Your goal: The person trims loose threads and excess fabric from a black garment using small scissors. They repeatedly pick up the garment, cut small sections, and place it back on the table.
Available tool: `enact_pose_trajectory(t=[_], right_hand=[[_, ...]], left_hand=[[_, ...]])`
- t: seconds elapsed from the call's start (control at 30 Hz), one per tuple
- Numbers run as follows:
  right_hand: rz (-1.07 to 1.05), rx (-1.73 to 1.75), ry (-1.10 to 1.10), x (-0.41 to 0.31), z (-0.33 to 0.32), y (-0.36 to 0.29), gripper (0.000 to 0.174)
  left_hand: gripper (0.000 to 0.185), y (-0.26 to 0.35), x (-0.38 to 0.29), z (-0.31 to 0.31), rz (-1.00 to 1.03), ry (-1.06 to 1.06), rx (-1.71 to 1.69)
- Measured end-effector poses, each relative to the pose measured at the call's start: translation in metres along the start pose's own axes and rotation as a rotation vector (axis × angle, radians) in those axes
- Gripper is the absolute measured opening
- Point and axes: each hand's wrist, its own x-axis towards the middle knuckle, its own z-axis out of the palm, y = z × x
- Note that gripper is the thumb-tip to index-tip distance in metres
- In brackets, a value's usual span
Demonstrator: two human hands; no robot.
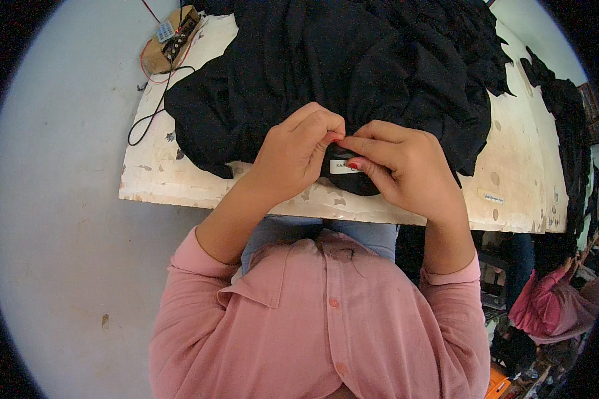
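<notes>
A black fabric garment (299,60) lies spread over the table in front of me, its neckline at the near edge. Sewn inside the neckline is a white label (338,166) that bears writing, partly covered by my right thumb. My left hand (304,149) pinches the garment's edge just above the label. Fingertips of my right hand (404,159) meet the left ones at that spot, and its thumb rests by the label. What exactly lies between the fingertips is hidden.
The worn white table (516,174) ends close to my body. At its back left sits a cardboard box (162,55) with a small electronic device and a looped black cable (152,117). More black cloth (571,119) hangs at the right edge. A person in pink (554,304) is beyond, lower right.
</notes>
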Motion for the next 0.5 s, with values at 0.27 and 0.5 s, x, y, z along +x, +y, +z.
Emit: enact_pose_trajectory(t=[0.27,0.5], right_hand=[[0.105,0.024,0.130,-0.007,-0.005,0.008,0.027],[0.470,0.236,-0.132,-0.042,-0.022,0.051,0.035]], left_hand=[[0.004,-0.002,-0.002,-0.002,0.030,0.060,0.054],[0.019,-0.016,-0.003,-0.013,-0.315,-0.037,-0.248]])
